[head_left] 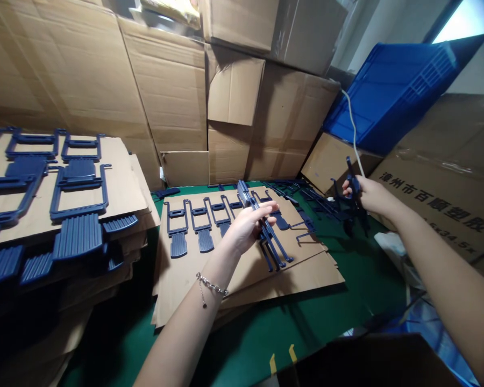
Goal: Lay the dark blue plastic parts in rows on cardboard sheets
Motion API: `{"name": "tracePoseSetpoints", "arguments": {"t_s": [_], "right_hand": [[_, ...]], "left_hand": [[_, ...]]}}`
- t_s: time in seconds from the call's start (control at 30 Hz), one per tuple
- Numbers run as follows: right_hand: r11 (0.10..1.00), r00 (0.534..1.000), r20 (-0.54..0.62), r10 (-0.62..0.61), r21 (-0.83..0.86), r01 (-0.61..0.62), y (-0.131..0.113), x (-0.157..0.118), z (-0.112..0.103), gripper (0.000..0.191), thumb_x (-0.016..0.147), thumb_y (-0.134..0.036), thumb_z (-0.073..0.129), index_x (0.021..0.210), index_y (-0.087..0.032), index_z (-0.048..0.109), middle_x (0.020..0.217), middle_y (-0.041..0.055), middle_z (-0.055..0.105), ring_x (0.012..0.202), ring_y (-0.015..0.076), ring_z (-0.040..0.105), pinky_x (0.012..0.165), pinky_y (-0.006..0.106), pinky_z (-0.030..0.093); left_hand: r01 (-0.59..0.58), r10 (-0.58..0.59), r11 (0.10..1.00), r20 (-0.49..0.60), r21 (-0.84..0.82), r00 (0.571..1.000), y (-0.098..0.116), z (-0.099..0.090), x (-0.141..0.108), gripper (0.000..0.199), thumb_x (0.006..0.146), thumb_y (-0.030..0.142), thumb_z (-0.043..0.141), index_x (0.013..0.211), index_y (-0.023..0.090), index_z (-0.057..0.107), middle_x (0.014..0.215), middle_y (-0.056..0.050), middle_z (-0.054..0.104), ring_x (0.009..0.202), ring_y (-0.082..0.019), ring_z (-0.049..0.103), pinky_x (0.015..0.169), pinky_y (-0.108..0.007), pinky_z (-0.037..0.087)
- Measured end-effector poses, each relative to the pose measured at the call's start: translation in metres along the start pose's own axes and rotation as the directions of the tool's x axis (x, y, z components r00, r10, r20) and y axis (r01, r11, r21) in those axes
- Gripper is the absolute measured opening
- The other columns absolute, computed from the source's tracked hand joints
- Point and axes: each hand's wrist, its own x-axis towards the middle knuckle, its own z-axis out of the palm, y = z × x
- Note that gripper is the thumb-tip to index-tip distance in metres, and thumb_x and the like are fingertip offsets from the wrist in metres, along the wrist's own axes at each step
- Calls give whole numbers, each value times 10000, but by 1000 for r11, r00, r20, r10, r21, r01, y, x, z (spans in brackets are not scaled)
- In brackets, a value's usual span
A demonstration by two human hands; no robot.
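Several dark blue plastic frames [272, 242] are bunched in my left hand [252, 223], which is closed around them above the cardboard sheet [246, 279]. Their ribbed ends point up and away, their thin legs toward me. On the sheet, a row of similar frames [201, 220] lies flat, each with a ribbed pad at its near end. Off to the right, my right hand [357, 193] is closed on a dark blue plastic piece [351, 177], over more dark pieces [318, 201] on the green table.
Cardboard stacks at the left carry more blue frames [78, 185], some overhanging the edge. Cardboard boxes [173, 91] wall off the back. A blue crate [391, 91] leans at the upper right, with a white cable [353, 126] hanging beside it. The green table [326, 306] has yellow tape near its front.
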Motion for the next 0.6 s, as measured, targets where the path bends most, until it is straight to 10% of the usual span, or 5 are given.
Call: {"name": "tracePoseSetpoints", "arguments": {"t_s": [0.17,0.6], "right_hand": [[924,991,118,-69,-367,108,0,-11,6,185,787,-84,441,916,-161,548,857,84,610,782,189,542,695,261,373],[935,969,-162,-189,-330,127,3,-9,-15,223,702,-81,440,880,-191,515,783,57,569,706,174,509,649,276,356]], "left_hand": [[-15,15,1000,-4,-13,1000,-3,1,1,217,730,124,581,928,142,670,1096,-86,620,602,-52,572,531,-153,440],[11,-12,1000,16,28,1000,-13,1,5,226,688,100,561,873,132,687,1099,-97,618,679,-94,598,619,-198,465]]}}
